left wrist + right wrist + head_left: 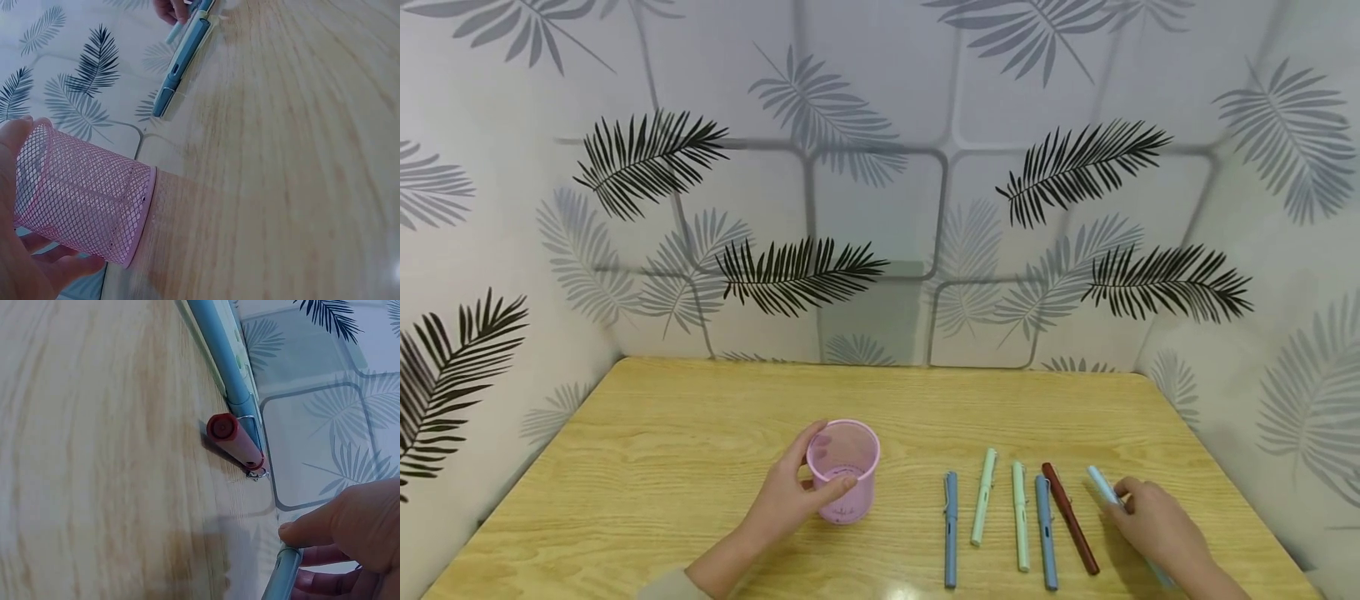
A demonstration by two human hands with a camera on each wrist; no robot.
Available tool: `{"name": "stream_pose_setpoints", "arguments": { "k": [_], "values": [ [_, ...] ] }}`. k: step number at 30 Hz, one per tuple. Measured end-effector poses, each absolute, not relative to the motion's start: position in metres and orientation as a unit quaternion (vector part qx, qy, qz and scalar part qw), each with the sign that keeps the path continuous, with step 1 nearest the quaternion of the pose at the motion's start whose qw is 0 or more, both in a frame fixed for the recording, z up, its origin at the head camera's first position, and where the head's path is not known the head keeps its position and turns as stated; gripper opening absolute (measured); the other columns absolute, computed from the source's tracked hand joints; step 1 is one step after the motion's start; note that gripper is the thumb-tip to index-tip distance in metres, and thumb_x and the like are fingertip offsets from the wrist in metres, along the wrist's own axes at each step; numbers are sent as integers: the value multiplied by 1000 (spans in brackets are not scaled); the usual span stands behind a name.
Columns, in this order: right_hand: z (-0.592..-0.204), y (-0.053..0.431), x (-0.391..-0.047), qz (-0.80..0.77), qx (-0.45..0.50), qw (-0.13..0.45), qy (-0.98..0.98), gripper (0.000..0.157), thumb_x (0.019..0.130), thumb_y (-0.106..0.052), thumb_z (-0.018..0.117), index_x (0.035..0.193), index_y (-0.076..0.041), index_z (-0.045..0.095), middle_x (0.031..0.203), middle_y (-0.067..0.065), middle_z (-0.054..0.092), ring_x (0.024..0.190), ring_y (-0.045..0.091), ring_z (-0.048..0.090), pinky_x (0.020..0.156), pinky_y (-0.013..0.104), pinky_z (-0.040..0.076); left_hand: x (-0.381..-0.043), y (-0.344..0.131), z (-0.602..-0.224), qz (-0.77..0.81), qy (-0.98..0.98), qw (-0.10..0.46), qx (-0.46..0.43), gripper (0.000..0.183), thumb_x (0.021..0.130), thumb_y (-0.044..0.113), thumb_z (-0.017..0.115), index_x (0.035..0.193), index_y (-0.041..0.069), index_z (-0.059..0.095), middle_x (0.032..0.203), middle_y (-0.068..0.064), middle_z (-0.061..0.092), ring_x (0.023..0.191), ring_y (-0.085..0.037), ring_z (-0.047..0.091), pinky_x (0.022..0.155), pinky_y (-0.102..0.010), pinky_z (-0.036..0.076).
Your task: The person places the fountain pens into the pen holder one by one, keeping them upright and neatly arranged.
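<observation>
A pink mesh pen cup (852,504) stands upright on the wooden table, its mouth facing up. My left hand (784,498) grips it from the left side, thumb in front and fingers round the back. In the left wrist view the mesh wall (87,190) shows between thumb and fingers. Over at the right, my right hand (1161,521) pinches a light blue pen (1102,482); the palm hides its middle. The right wrist view shows the thumb on that pen's barrel (283,575). Just left of this hand lies a dark red pen (1071,518).
Between the cup and the red pen lie a blue pen (951,529), a light green pen (984,497), another green pen (1021,517) and a second blue pen (1046,533), roughly side by side. A leaf-patterned backdrop (880,208) rises behind the table (700,433).
</observation>
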State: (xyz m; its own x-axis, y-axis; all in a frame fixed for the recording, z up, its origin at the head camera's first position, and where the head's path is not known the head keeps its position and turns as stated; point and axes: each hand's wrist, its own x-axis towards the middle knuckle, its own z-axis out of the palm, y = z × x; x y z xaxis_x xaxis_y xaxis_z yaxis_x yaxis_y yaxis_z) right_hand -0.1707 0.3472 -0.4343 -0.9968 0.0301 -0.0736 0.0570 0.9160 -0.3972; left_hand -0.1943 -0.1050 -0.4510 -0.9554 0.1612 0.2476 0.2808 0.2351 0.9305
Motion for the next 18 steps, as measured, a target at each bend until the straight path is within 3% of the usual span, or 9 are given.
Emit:
{"name": "stream_pose_setpoints", "arguments": {
  "k": [8,18],
  "values": [
    [-429,341,-170,-224,6,-36,974,30,88,-19,64,105,6,61,82,7,61,68,19,56,53,33,46,-194,-105,-449,-608,-777,52,-155,79,75,25,79,141,14,37,132,-15,45,110,-37,50,78,-35,53],
    [-422,329,-168,-244,-13,-126,962,27,86,-16,67,104,5,62,81,6,60,63,16,55,49,28,43,-195,-105,-451,-588,-794,56,-145,80,73,30,80,141,18,38,130,-15,47,109,-37,51,78,-33,53]
  ]
}}
